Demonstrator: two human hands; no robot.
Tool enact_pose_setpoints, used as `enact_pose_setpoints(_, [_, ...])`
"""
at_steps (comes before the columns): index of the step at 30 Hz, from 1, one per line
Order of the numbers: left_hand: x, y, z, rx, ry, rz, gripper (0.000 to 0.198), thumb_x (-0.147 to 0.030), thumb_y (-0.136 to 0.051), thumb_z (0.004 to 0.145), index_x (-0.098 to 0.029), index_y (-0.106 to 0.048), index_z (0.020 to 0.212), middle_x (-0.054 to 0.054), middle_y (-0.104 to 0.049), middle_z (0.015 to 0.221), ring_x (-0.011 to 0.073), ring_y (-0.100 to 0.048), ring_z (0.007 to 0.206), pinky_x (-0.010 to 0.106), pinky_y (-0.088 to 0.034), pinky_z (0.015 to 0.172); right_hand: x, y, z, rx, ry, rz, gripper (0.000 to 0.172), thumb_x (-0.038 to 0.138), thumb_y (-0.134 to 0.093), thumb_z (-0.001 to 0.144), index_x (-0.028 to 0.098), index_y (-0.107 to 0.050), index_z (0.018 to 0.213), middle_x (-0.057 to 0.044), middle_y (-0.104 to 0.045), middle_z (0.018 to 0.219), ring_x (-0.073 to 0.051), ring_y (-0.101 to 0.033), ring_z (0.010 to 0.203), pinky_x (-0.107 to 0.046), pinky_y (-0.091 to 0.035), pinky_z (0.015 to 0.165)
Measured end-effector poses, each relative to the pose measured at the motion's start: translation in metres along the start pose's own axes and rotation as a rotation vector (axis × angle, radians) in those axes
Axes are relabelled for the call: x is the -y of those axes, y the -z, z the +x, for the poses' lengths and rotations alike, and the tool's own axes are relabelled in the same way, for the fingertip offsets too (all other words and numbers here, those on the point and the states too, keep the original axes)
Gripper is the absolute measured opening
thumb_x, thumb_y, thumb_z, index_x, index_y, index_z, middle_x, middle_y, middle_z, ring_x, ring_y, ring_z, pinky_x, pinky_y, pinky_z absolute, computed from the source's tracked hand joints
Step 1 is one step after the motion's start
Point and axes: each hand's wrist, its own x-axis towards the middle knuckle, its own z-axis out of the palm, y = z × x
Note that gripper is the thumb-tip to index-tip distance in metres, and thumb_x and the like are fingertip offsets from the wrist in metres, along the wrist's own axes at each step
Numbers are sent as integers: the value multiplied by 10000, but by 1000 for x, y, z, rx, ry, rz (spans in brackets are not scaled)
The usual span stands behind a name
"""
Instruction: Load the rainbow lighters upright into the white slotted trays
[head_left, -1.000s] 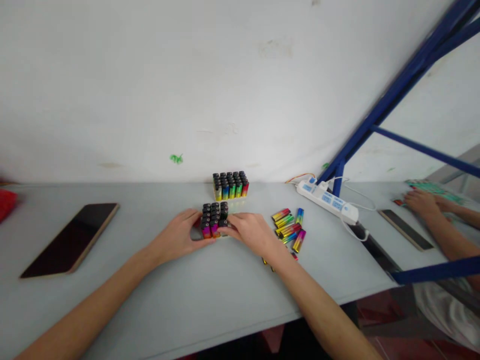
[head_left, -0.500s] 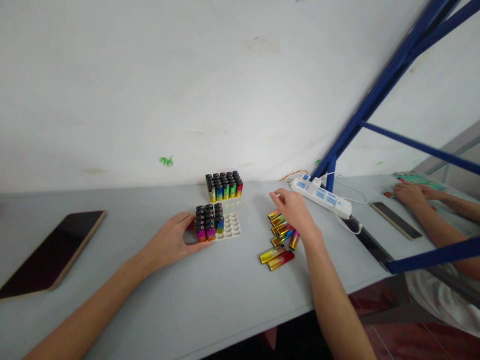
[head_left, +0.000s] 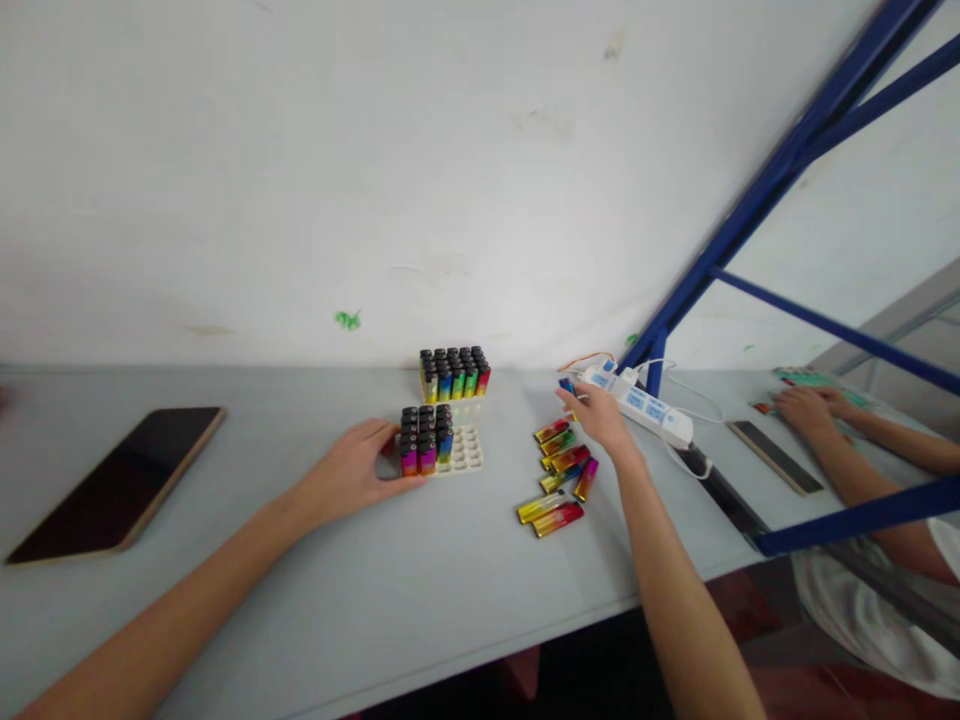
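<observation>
My left hand (head_left: 356, 462) is closed around the left end of a cream tray (head_left: 469, 447), its thumb along the front edge. Black-topped, upright lighters (head_left: 425, 440) with shiny coloured bodies fill the tray's left part; bare sockets show on the right. My right hand (head_left: 596, 412) pinches a blue-and-yellow lighter body (head_left: 568, 386), partly hidden by the fingers, above the table. Just below and left of that hand lies a loose pile of metallic red, yellow, green and purple lighter bodies (head_left: 564, 460).
A second, filled tray of lighters (head_left: 454, 374) stands near the wall. At left lies a large dark phone (head_left: 120, 485). A white power strip (head_left: 645, 405) with cables and a blue metal frame (head_left: 697, 270) are at right. Beyond, a co-worker's hands (head_left: 814, 405) rest near a dark strip (head_left: 776, 457).
My right hand has lifted a blue-and-yellow lighter body and moved slightly away from the pile. My left hand keeps hold of the tray. The view has shifted slightly.
</observation>
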Motion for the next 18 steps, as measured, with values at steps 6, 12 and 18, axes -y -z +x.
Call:
enact_pose_setpoints(6, [0, 0, -1, 6, -11, 19, 474, -686, -779, 832, -238, -645, 908, 80, -718, 944, 288, -678, 871, 420, -555, 833, 66, -49, 1, 203, 189, 595, 573, 812, -667, 871, 255, -541, 917, 93, -493, 664, -97, -402, 525, -217, -358, 484])
enact_pose_setpoints(12, [-4, 2, -1, 29, -21, 19, 458, -658, -779, 857, -225, -649, 932, 67, -716, 941, 274, -672, 860, 400, -546, 824, 92, -95, -30, 161, 187, 537, 653, 854, -502, 957, 259, -439, 697, 62, -395, 603, -131, -366, 582, -273, -310, 536])
enact_pose_setpoints(18, [-5, 2, -2, 26, -7, 47, 481, -684, -777, 848, -230, -625, 888, 64, -701, 915, 281, -666, 854, 404, -537, 813, 94, -101, -55, 145, 170, 488, 644, 795, -514, 962, 254, -397, 632, 44, -378, 609, -139, -367, 616, -283, -285, 569])
